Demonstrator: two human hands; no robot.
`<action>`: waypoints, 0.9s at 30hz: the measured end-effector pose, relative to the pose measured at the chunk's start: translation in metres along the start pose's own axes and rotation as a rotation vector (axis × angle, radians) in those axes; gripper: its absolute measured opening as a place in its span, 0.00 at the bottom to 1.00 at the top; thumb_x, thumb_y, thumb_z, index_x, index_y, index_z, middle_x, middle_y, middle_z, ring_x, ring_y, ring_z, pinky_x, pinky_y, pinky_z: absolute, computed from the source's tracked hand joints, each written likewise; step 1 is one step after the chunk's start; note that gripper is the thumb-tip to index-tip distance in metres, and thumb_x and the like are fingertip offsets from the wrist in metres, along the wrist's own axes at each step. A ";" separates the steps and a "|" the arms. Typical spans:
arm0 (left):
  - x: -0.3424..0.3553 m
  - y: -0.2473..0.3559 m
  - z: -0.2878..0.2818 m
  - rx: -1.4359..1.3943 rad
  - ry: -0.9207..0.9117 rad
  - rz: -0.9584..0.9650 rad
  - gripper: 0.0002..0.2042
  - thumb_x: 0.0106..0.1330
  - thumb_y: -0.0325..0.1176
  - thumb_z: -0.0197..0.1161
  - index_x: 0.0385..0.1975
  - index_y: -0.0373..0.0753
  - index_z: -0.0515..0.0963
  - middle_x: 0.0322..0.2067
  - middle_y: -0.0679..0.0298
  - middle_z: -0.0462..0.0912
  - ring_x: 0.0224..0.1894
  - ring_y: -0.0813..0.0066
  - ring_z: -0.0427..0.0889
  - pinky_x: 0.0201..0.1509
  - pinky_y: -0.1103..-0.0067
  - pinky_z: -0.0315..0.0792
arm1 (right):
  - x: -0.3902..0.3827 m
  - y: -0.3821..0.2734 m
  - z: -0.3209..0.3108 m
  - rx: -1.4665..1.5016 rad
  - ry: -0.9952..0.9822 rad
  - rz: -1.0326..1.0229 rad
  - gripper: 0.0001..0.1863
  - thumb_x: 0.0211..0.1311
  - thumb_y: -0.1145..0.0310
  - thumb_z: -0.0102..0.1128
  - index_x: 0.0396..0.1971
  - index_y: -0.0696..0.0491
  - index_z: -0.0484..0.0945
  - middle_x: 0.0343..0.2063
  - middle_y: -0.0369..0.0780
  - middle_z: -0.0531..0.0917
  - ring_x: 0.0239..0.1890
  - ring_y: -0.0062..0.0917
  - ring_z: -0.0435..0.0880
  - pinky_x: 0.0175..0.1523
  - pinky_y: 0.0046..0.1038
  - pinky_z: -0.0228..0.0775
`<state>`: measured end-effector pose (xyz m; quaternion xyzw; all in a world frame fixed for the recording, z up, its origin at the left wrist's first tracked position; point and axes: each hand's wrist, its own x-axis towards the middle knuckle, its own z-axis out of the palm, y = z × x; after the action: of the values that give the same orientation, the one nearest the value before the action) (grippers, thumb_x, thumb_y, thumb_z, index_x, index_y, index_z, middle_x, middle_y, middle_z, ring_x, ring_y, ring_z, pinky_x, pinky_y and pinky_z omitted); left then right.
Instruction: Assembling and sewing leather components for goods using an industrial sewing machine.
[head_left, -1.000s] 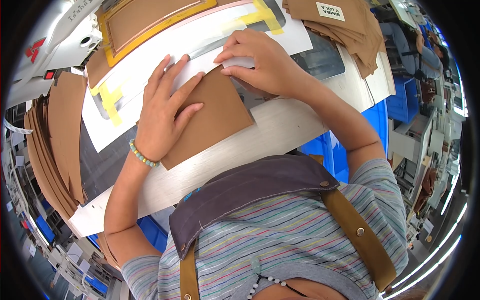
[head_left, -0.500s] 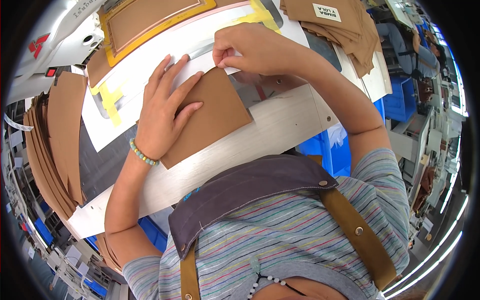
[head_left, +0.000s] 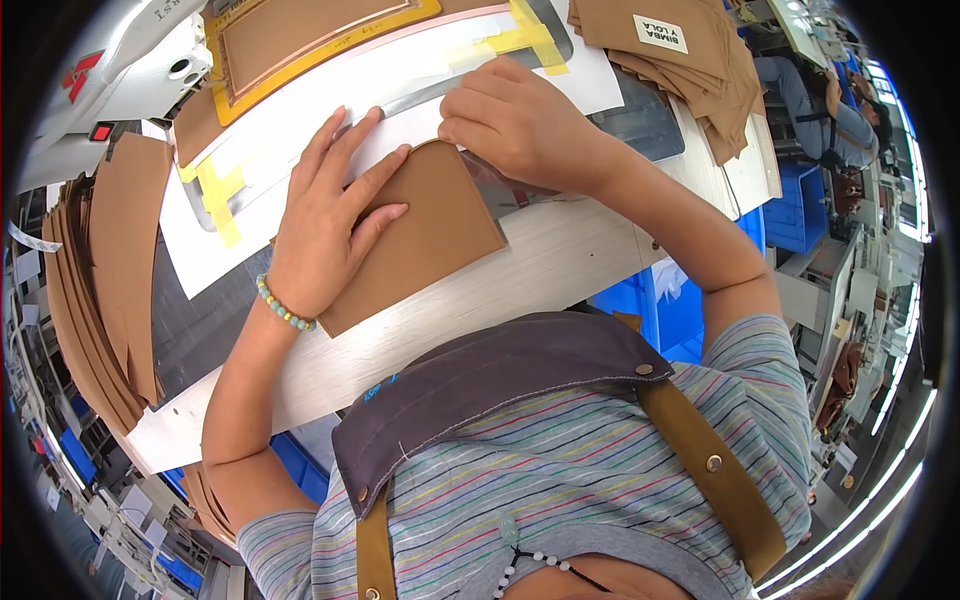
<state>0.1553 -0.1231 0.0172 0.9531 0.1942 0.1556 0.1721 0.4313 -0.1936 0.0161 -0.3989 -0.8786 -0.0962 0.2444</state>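
My left hand (head_left: 327, 205) lies with fingers spread, pressing on a brown rectangular piece (head_left: 410, 255) and the white paper (head_left: 215, 275) beneath its upper part. My right hand (head_left: 505, 125) is curled closed at the piece's upper corner, fingertips on its edge and partly hidden. Just beyond them, a flat metal strip (head_left: 420, 98) runs across the paper, with yellow tape (head_left: 225, 205) at its left. A yellow-framed template (head_left: 225, 55) holding a brown sheet lies at the top.
Stacks of brown pieces lie at left (head_left: 100, 250) and upper right (head_left: 690, 75). A white machine (head_left: 140, 80) stands at upper left. Blue bins (head_left: 800, 205) sit beside the pale worktop (head_left: 560, 260). A seated person (head_left: 800, 110) is at far right.
My right hand's fingers have curled in from a looser, more spread shape, and the hand has shifted slightly along the edge. My left hand has stayed in place.
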 end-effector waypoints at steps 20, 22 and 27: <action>0.000 0.011 0.001 0.240 0.003 0.044 0.26 0.67 0.35 0.71 0.67 0.46 0.80 0.75 0.58 0.70 0.76 0.50 0.67 0.74 0.60 0.68 | -0.009 -0.015 -0.004 -0.171 -0.033 -0.107 0.03 0.52 0.73 0.66 0.26 0.55 0.82 0.31 0.34 0.78 0.39 0.23 0.79 0.45 0.26 0.77; 0.001 0.013 0.001 0.303 0.009 0.076 0.26 0.66 0.36 0.71 0.65 0.42 0.80 0.75 0.58 0.70 0.77 0.50 0.67 0.76 0.59 0.67 | -0.011 -0.019 -0.005 -0.165 -0.047 -0.073 0.03 0.51 0.73 0.66 0.26 0.55 0.82 0.32 0.34 0.78 0.39 0.23 0.79 0.46 0.26 0.76; 0.007 0.019 0.001 0.335 -0.041 0.109 0.28 0.65 0.31 0.69 0.67 0.38 0.77 0.78 0.58 0.65 0.80 0.49 0.61 0.80 0.57 0.62 | -0.016 -0.026 -0.008 -0.137 -0.088 0.010 0.05 0.53 0.73 0.66 0.31 0.56 0.84 0.36 0.34 0.79 0.44 0.24 0.80 0.48 0.26 0.76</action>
<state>0.1677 -0.1368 0.0253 0.9805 0.1622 0.1108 0.0063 0.4235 -0.2243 0.0155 -0.4229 -0.8778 -0.1375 0.1782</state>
